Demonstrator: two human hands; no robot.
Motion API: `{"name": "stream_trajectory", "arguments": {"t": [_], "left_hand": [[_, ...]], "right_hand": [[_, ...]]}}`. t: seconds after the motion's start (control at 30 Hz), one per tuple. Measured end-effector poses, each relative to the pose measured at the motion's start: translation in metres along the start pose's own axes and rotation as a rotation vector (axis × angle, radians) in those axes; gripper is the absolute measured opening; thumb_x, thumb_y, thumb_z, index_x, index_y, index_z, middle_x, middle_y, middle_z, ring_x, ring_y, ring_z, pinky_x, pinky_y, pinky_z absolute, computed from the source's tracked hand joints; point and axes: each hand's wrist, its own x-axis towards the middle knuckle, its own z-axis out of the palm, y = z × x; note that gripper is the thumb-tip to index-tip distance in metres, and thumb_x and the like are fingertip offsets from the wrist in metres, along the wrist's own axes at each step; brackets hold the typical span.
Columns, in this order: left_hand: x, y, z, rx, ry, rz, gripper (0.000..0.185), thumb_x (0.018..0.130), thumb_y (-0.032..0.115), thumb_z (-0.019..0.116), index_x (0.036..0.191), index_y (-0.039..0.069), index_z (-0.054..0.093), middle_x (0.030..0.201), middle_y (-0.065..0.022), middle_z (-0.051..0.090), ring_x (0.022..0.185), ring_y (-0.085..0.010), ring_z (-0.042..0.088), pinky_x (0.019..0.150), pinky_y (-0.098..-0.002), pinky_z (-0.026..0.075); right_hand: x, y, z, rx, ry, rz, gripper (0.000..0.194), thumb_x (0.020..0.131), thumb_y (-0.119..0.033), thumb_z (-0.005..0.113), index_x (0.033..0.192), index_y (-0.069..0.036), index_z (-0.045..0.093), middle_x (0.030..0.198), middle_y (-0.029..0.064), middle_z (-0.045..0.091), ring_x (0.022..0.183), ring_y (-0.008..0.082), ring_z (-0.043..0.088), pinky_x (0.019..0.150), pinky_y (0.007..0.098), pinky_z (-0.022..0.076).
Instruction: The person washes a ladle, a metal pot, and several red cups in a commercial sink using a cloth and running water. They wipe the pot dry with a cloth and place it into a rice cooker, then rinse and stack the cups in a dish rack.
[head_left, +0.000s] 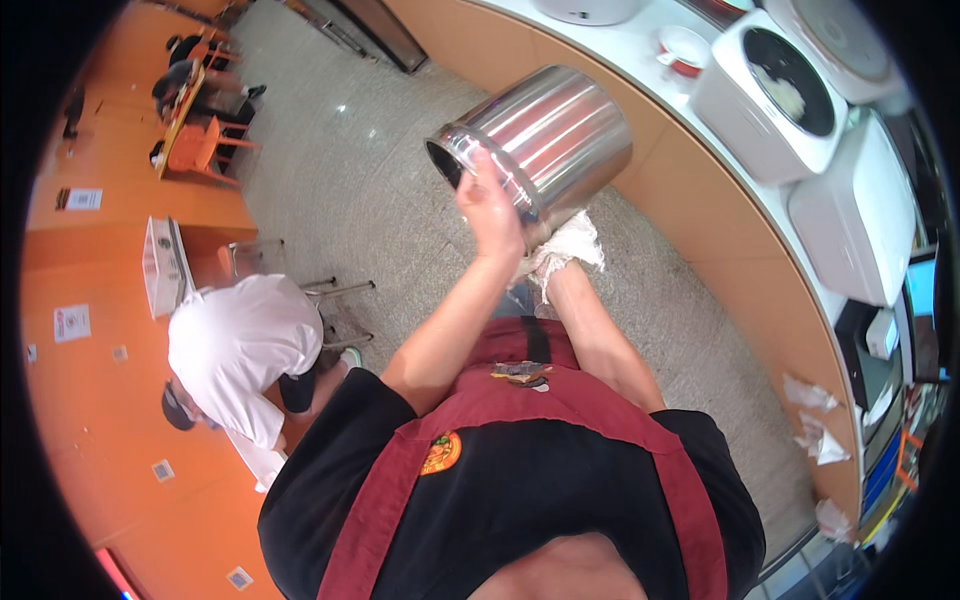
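Observation:
A large, shiny stainless-steel pot (559, 131) is held up on its side before me, its dark opening facing left. My left hand (491, 206) grips it near the rim, with the thumb up on the banded edge. Below the pot, my right hand (546, 276) is closed on a wet-looking white cloth (574, 244), which lies against or just under the steel wall. The cloth hides most of the fingers of that hand.
On the right, a curved white counter (757, 202) carries an open rice cooker (787, 94) with rice inside, a closed white cooker (855, 214) and a red-and-white bowl (684, 51). At left, a person in a white shirt (244, 345) bends beside metal-legged stools; others sit farther back.

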Motion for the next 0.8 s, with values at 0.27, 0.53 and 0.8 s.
{"name": "stream_trajectory", "arguments": {"t": [0.27,0.53,0.8], "left_hand": [[0.089,0.019,-0.088,0.245,-0.016,0.328,0.027,0.102,0.024,0.048,0.1,-0.001,0.058,0.079,0.0039,0.053,0.074,-0.0047,0.044,0.063,-0.0225,0.037],[0.166,0.146,-0.178,0.74,-0.618,0.21,0.036,0.085,0.024,0.073,0.104,-0.004,0.064,0.09,-0.0097,0.07,0.083,-0.0117,0.06,0.075,-0.0304,0.05],[0.267,0.243,-0.208,0.608,-0.799,-0.087,0.022,0.089,0.019,0.066,0.097,-0.001,0.068,0.081,0.0016,0.064,0.076,-0.0062,0.054,0.068,-0.0241,0.045]], "right_hand": [[0.01,0.071,0.094,-0.323,-0.127,0.087,0.05,0.096,-0.019,0.046,0.143,-0.004,0.036,0.146,0.0149,0.038,0.136,0.0292,0.035,0.115,0.0423,0.0203],[0.095,0.021,0.246,-0.7,-0.427,-0.355,0.052,0.092,-0.015,0.051,0.141,-0.004,0.038,0.149,0.0156,0.037,0.135,0.0354,0.038,0.115,0.0473,0.0223],[0.209,-0.07,0.348,-1.138,-1.137,-0.621,0.02,0.086,-0.015,0.057,0.101,-0.002,0.061,0.109,0.0144,0.06,0.109,0.0339,0.055,0.094,0.0433,0.0426]]}}
